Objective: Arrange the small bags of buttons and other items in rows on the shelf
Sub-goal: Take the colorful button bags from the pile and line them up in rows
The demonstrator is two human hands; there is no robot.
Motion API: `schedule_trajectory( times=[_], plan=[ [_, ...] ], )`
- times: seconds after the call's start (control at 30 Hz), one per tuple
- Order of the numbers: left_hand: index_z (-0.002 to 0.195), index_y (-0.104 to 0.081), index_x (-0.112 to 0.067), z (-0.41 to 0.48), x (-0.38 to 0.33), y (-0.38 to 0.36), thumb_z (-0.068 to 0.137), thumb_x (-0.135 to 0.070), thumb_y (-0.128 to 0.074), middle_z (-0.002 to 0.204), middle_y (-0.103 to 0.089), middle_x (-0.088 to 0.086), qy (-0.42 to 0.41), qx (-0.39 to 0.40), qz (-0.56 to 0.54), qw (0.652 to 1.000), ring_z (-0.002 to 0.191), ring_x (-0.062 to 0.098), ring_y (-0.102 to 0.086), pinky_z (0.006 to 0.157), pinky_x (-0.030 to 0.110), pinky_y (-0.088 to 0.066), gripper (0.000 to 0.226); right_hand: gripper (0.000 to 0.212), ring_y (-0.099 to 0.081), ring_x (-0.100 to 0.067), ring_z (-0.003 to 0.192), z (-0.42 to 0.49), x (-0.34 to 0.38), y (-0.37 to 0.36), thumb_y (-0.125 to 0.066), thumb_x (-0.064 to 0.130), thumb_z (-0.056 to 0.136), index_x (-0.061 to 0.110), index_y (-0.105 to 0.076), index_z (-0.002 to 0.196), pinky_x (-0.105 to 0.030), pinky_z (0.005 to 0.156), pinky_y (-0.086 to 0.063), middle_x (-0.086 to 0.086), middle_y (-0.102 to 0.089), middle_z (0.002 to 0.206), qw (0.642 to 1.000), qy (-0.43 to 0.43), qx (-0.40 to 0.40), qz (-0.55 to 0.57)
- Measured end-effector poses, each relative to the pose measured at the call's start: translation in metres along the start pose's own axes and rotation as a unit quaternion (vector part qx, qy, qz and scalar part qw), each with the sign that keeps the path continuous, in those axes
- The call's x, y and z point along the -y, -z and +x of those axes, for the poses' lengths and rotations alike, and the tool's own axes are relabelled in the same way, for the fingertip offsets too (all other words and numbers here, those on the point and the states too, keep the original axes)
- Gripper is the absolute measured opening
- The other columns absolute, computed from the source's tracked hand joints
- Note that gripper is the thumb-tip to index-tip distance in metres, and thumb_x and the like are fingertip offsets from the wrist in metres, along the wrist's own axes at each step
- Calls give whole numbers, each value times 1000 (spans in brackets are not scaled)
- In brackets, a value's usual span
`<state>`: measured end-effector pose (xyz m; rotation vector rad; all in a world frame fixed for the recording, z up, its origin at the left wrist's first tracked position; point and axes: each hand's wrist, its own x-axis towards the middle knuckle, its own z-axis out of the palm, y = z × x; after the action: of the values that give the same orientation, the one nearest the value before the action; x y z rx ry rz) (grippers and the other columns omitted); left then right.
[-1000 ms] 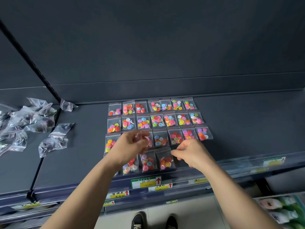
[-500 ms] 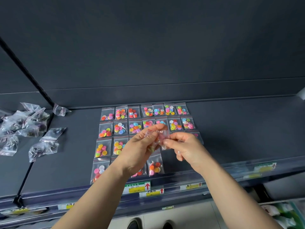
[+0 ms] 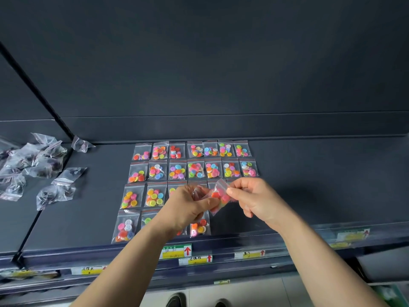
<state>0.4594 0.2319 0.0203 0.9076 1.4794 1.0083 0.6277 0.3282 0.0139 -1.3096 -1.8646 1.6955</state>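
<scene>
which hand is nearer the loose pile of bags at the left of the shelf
Left. The left hand is over the rows, right of the loose pile; the right hand is even farther right.

Button bags (image 3: 177,170) lie in rows on the shelf (image 3: 309,185) — a loose pile of bags (image 3: 44,156) at nine o'clock, price labels (image 3: 177,251) at six.

A shop, probably: dark metal shelf (image 3: 309,185) with yellow price labels (image 3: 177,251) along its front edge.
</scene>
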Motion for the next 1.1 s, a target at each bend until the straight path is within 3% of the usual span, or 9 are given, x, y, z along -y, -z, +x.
schedule_trajectory(
  times=[0.1, 0.23, 0.37, 0.5, 0.6, 0.73, 0.93, 1.03, 1.1],
  plan=[
    [79, -71, -12, -3, -1, -2, 87, -20, -67, 49, -52, -5, -5, 1, -6, 1000, 46, 14, -26, 43, 23, -26, 12, 11, -34, -10, 44, 3, -3, -4, -56, 15, 96, 8, -62, 91, -26, 44, -30, -7, -59, 69, 1000, 1, 3, 17],
    [85, -73, -8, -4, 2, -4, 92, -26, -58, 44, -52, -9, -18, -49, -7, 999, 44, 11, -27, 43, 21, -25, 25, 20, -36, -12, 45, 3, -8, -6, -67, 25, 89, 5, -66, 93, -23, 43, -34, -2, -64, 71, 997, -9, 8, 81],
    [92, -73, -3, -5, 4, -11, 92, -22, -58, 44, -56, -14, -15, -54, -11, 998, 37, 2, -39, 42, 12, -32, 24, 12, -35, -11, 43, 4, -11, -9, -69, 18, 88, 7, -67, 86, -22, 42, -34, 1, -63, 61, 992, -29, 11, 121],
    [90, -74, -6, -3, 5, -9, 86, -21, -66, 67, -73, -5, -28, -69, -29, 997, 56, -1, -64, 57, 9, -46, 17, 9, -34, -12, 41, 7, -12, -4, -71, 15, 86, 11, -67, 79, -23, 42, -33, 0, -61, 59, 997, -19, 28, 74],
    [80, -75, -17, 5, 11, -4, 86, -27, -68, 71, -73, -6, -12, -108, 53, 993, 62, 1, -64, 62, 17, -50, 14, 12, -36, -12, 40, 5, -11, -2, -72, 18, 85, 7, -69, 81, -23, 42, -36, -1, -69, 67, 998, -22, 34, 42],
    [86, -76, -22, 13, 20, 4, 86, -27, -68, 76, -74, -11, -23, -112, 143, 983, 70, 4, -68, 62, 14, -52, 10, 13, -36, -11, 39, 7, -17, -1, -71, 20, 87, 7, -73, 87, -23, 44, -38, -1, -76, 81, 998, -56, 13, 18],
    [95, -74, -26, 18, 28, 19, 79, -26, -75, 91, -72, -8, -12, -112, 293, 949, 40, -5, -49, 39, 7, -32, 15, 12, -36, -10, 39, 10, -34, -7, -71, 22, 85, 11, -73, 81, -24, 41, -37, -14, -74, 85, 991, -117, -3, -71],
    [99, -73, -29, 18, 30, 22, 74, -35, -79, 98, -71, -11, -1, -94, 358, 929, 65, -3, -59, 52, 15, -46, 27, 11, -35, -9, 35, 9, -38, -11, -72, 26, 83, 16, -73, 81, -21, 39, -36, -22, -70, 77, 987, -114, -14, -113],
    [101, -73, -28, 18, 33, 23, 72, -38, -79, 100, -72, -9, -2, -85, 376, 923, 78, 8, -64, 64, 22, -53, 31, 11, -36, -5, 30, 8, -37, -12, -73, 28, 83, 17, -74, 80, -17, 38, -34, -14, -71, 73, 984, -100, -26, -147]
  ],
)
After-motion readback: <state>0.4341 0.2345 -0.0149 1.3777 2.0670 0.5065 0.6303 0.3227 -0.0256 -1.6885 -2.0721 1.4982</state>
